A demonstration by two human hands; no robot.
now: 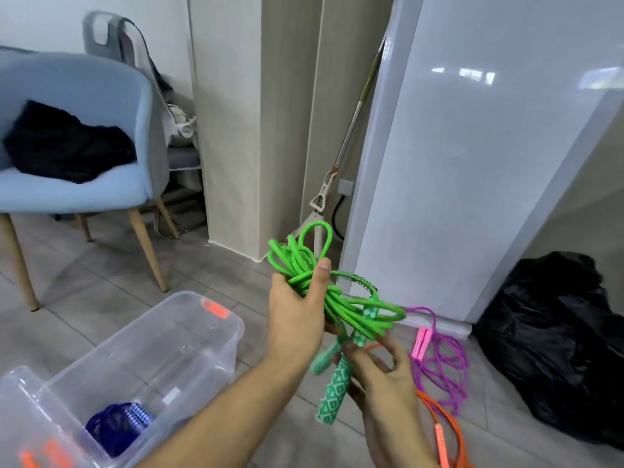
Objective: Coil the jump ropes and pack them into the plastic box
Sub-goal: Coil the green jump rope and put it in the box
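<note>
Grey tiled floor (101,275); a blue armchair (84,130) holding dark clothing (67,143) stands left, a mop (347,143) leans against beige panels (256,113), black bag (557,349) right.

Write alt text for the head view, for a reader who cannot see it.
Two hands hold a bundled green jump rope in mid-air: the left hand grips the coils, the right hand holds its handles. A clear plastic box with a blue rope inside sits lower left; purple and orange ropes lie on the floor.
</note>
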